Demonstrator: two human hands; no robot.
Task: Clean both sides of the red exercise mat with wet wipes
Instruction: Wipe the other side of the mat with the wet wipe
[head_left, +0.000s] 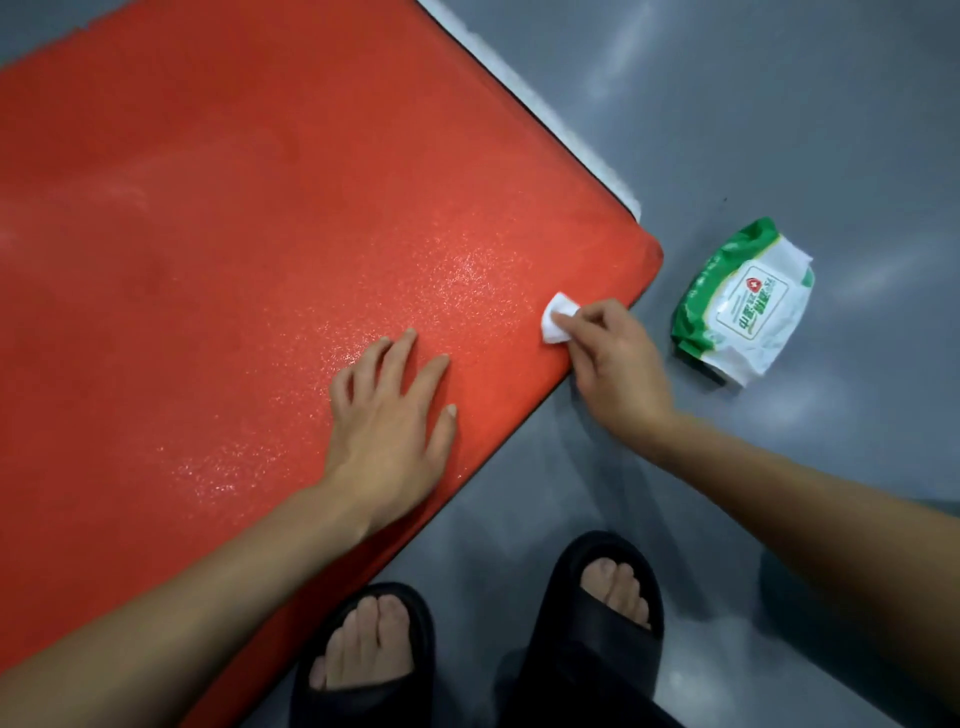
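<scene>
— Red mat (208, 234): position?
— Flat on the grey floor (779, 130), long axis running up-left from the near corner.
— Hands?
— Right hand (615, 358) pinches a folded wet wipe (557, 318) at that corner; unwiped surface lies leftward. Left hand (395, 410) presses flat, fingers spread. Wipe pack (743, 306) just beside.

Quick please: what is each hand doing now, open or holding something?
Left hand: open, fingers spread flat on the red mat.
Right hand: holding a white wipe against the mat.
</scene>
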